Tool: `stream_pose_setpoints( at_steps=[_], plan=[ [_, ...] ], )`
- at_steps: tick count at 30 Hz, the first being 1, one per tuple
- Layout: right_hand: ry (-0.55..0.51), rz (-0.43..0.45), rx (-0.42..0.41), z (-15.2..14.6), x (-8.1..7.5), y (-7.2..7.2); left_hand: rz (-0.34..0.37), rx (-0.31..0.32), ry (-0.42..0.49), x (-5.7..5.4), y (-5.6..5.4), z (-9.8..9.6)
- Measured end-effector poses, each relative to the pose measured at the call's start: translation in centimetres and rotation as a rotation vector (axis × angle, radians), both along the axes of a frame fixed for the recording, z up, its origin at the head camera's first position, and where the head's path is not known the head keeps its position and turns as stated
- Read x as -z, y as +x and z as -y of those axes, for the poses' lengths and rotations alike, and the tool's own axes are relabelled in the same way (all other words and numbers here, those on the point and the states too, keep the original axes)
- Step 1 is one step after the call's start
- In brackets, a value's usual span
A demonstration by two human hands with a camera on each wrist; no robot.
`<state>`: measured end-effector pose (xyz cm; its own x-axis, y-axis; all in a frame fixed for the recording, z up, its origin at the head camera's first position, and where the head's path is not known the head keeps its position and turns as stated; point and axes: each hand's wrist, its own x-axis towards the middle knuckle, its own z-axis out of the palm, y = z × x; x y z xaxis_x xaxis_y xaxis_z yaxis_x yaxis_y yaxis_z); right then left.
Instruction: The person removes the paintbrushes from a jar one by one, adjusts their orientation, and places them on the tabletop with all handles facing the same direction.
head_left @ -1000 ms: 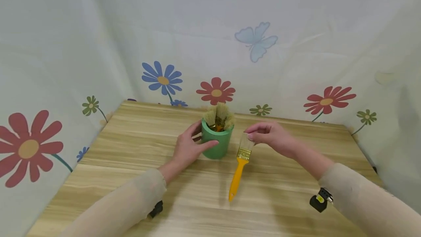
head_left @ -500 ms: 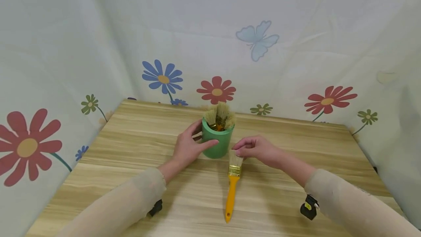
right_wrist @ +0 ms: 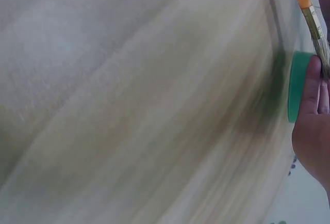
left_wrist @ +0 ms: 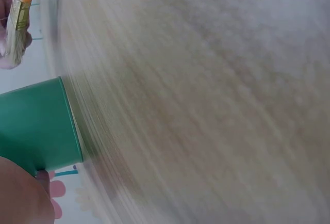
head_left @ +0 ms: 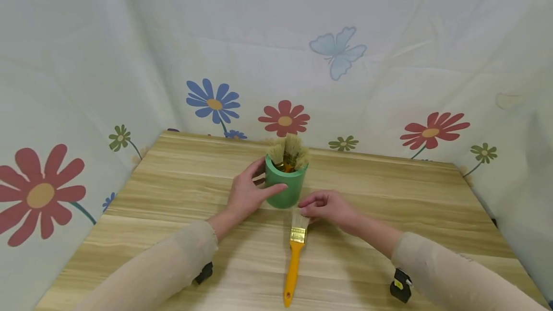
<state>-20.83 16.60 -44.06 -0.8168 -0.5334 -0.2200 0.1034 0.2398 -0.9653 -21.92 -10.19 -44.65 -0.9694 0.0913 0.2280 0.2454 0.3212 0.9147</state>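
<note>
A green cup [head_left: 284,191] stands upright on the wooden table, with several paintbrushes [head_left: 292,150] in it, bristles up. My left hand [head_left: 248,191] grips the cup from its left side, thumb across the front; the far fingers are hidden behind it. To the right and nearer, my right hand [head_left: 330,210] pinches a paintbrush [head_left: 294,265] by its bristles. Its yellow handle points toward the table's front edge, and a metal band joins it to the pale bristles. In the left wrist view this paintbrush [left_wrist: 19,20] is apart from the cup [left_wrist: 41,126].
The wood-grain table [head_left: 194,176] spreads out around the cup. Behind and beside it hangs a pale cloth [head_left: 259,37] printed with flowers and a butterfly. A small black device [head_left: 401,286] is strapped at the right wrist.
My right hand has moved left and nearer with the paintbrush, its handle swinging more toward the front edge. The left hand and the cup have stayed in place.
</note>
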Motion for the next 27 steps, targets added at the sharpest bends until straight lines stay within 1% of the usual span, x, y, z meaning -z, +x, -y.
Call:
stream_pose_setpoints(
  at_steps=[6,12,16,22,27],
  plan=[
    [-0.016,-0.002,-0.003,0.7,0.5,0.6,-0.001,0.001,-0.004,-0.1,0.0,0.0],
    [-0.031,-0.022,-0.032,1.4,1.2,0.9,0.007,0.002,-0.006,-0.1,-0.1,-0.1],
    [-0.012,-0.062,-0.044,2.0,1.6,0.9,0.003,0.003,0.000,-0.1,-0.1,0.0],
    [0.002,-0.090,-0.051,2.4,1.9,0.8,0.002,0.002,0.004,0.1,0.0,-0.1],
    [0.018,-0.143,-0.063,2.4,2.1,0.7,-0.001,0.006,0.007,0.1,-0.1,-0.1]
  ],
)
